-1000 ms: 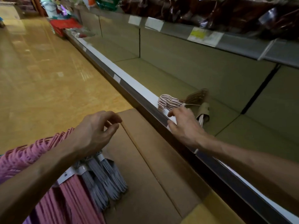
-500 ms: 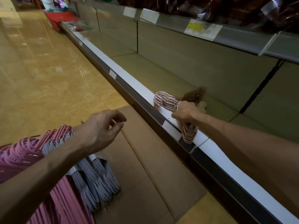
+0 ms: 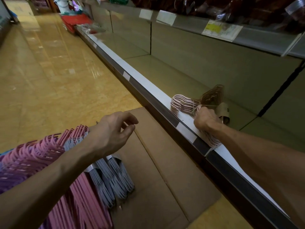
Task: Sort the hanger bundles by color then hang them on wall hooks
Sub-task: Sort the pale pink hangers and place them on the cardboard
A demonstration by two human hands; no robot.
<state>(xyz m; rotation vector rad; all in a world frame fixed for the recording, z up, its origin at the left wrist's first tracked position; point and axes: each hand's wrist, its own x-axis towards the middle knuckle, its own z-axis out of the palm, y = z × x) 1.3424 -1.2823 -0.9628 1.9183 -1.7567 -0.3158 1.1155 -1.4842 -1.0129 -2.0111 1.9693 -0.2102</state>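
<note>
A pale pink hanger bundle [image 3: 181, 104] lies across the front edge of the low shelf [image 3: 148, 86]; my right hand [image 3: 205, 119] grips it at its middle, and one end hangs over the rail. A brown hanger bundle [image 3: 212, 95] lies just behind it on the shelf. On the flattened cardboard [image 3: 165, 162] at lower left lie pink hanger bundles [image 3: 33, 156] and grey hanger bundles [image 3: 112, 179]. My left hand [image 3: 113, 131] hovers above them with loosely curled fingers, holding nothing.
The low shelf runs away to the upper left with a white price rail. An upper shelf [image 3: 214, 28] holds dark wrapped goods and paper labels. Red and other items [image 3: 74, 22] stand on the shiny floor at the far end.
My right hand closed round the pale pink bundle and drew it onto the shelf's front rail, one end now overhanging. My left hand stayed hovering over the grey bundles.
</note>
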